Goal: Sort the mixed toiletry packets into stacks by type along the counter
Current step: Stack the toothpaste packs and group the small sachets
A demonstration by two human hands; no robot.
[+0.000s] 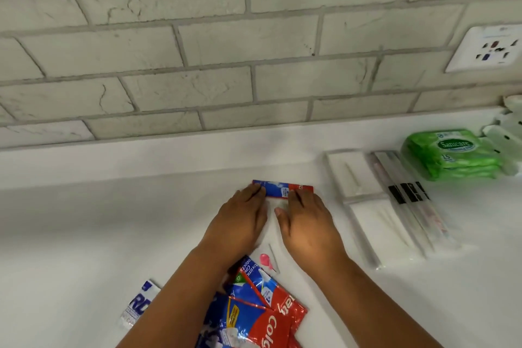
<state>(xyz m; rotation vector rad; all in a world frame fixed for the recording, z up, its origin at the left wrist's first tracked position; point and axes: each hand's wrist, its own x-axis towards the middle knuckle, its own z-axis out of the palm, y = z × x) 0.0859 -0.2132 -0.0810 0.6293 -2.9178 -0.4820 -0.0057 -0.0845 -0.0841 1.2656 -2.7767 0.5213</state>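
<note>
Both hands lay flat on the white desk (113, 220), fingers straight: the left hand (237, 223) pressed the blue end of a red-and-blue toothpaste packet (278, 189) mid-desk, the right hand (306, 223) its red end. A pile of similar packets (254, 313) sat nearer, between the forearms. Clear-wrapped toothbrushes (409, 206) and green wipes packs (452, 154) lay to the right

Red-blue toothpaste packet (282, 189) flat mid-counter; mixed packet heap (254, 305) at near edge.
</note>
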